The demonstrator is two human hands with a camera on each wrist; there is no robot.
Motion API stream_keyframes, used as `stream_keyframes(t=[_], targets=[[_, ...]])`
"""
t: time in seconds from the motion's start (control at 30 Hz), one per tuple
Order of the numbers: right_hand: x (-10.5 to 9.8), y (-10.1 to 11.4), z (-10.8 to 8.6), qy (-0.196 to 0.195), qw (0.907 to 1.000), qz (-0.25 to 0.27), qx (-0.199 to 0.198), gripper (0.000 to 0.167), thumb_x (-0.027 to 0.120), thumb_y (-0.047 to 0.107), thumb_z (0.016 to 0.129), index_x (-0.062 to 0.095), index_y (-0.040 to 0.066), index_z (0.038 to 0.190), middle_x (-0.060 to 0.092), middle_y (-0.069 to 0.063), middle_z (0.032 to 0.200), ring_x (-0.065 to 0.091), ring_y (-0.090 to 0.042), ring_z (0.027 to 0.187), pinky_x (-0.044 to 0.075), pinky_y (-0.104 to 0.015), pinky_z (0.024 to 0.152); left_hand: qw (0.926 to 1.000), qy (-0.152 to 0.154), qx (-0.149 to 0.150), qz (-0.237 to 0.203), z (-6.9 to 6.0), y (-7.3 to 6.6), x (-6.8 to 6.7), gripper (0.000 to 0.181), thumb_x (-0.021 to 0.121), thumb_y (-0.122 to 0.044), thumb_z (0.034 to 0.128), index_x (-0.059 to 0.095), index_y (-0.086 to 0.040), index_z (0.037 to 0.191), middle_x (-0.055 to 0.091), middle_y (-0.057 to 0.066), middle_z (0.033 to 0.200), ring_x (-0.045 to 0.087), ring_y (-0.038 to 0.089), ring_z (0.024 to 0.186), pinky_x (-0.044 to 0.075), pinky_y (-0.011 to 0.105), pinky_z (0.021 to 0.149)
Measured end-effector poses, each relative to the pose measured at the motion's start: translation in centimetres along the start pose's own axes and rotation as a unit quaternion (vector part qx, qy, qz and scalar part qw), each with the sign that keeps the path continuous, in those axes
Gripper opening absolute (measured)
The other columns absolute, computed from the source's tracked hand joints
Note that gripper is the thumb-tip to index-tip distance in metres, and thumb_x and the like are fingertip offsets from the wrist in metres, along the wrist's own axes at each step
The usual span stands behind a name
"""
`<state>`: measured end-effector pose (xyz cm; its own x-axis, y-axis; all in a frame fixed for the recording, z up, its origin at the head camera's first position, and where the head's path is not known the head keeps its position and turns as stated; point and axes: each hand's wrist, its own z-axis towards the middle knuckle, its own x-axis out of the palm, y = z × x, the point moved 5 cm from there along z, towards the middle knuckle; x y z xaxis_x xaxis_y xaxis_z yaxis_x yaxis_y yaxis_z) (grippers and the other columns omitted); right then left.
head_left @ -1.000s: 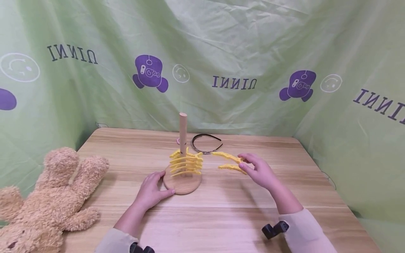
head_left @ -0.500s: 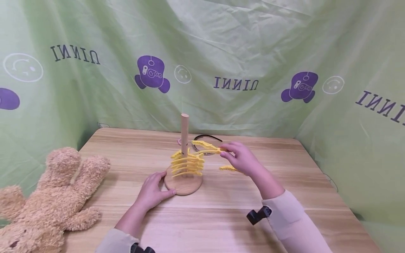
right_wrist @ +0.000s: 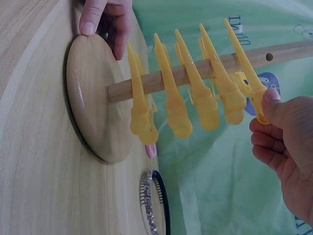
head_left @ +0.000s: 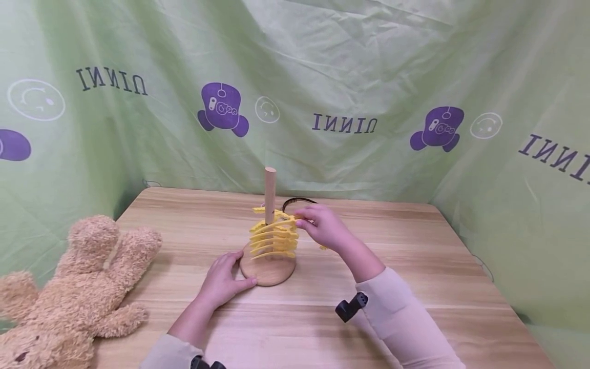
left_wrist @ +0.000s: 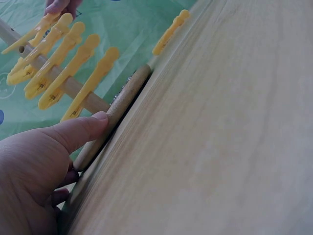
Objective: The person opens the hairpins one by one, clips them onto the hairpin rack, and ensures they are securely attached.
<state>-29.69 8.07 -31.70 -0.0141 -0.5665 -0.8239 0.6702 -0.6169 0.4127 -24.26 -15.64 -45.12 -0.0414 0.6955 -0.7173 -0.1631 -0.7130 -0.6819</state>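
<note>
A wooden stand, made of a round base (head_left: 267, 274) and an upright post (head_left: 270, 187), stands on the table. My left hand (head_left: 222, 279) grips the rim of that base, with the thumb on its near side. Several yellow hair clips (right_wrist: 198, 95) are stacked along the post, their jaws around it. Above them, my right hand (head_left: 322, 226) pinches the end of another yellow hair clip (right_wrist: 246, 61), whose jaws lie on either side of the post. One more clip (left_wrist: 171, 32) rests on the table to the right, mostly hidden by my right hand in the head view.
Behind the stand lie a black headband (right_wrist: 155, 200) and a small pink ring-shaped item (right_wrist: 151, 150). A plush teddy bear (head_left: 83, 292) covers the left side of the wooden table (head_left: 415, 266). A green printed curtain (head_left: 295, 66) hangs around the back and sides.
My right hand has moved left, bringing a clip from beside the one on the table to the post, above the stacked clips. The left hand stays on the base.
</note>
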Motion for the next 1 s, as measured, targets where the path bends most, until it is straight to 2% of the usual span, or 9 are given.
stream_keyframes(t=[0.27, 0.83, 1.0], targets=[[0.44, 0.6, 0.3, 0.001, 0.9998, 0.018, -0.003, 0.027, 0.068, 0.013, 0.092, 0.07, 0.001, 0.115, 0.07, -0.015, 0.113, 0.066, -0.028, 0.102, 0.057, -0.042, 0.086, 0.9999, 0.01, -0.01, -0.001, -0.07, -0.14, 0.01, 0.087, 0.083, -0.041, 0.074, 0.048, 0.003, 0.14, 0.05, 0.026, 0.142, 0.038, 0.044, 0.136, 0.03, 0.058, 0.115], [0.64, 0.77, -0.37, 0.021, 0.9993, 0.03, -0.003, 0.036, 0.068, 0.017, 0.092, 0.066, 0.001, 0.124, 0.067, -0.015, 0.117, 0.061, -0.029, 0.104, 0.055, -0.042, 0.086, 1.0, 0.002, 0.0, 0.005, -0.04, -0.03, -0.01, 0.085, 0.083, -0.041, 0.0739, 0.05, 0.004, 0.138, 0.054, 0.024, 0.138, 0.042, 0.043, 0.133, 0.033, 0.058, 0.113], [0.56, 0.87, -0.45, 0.026, 0.9991, 0.034, 0.001, 0.037, 0.066, 0.018, 0.093, 0.064, 0.002, 0.127, 0.066, -0.016, 0.119, 0.06, -0.03, 0.109, 0.054, -0.044, 0.09, 1.0, -0.004, 0.004, 0.005, 0.05, -0.08, 0.04, 0.085, 0.083, -0.041, 0.0734, 0.05, 0.004, 0.138, 0.054, 0.024, 0.138, 0.042, 0.044, 0.133, 0.033, 0.058, 0.113]])
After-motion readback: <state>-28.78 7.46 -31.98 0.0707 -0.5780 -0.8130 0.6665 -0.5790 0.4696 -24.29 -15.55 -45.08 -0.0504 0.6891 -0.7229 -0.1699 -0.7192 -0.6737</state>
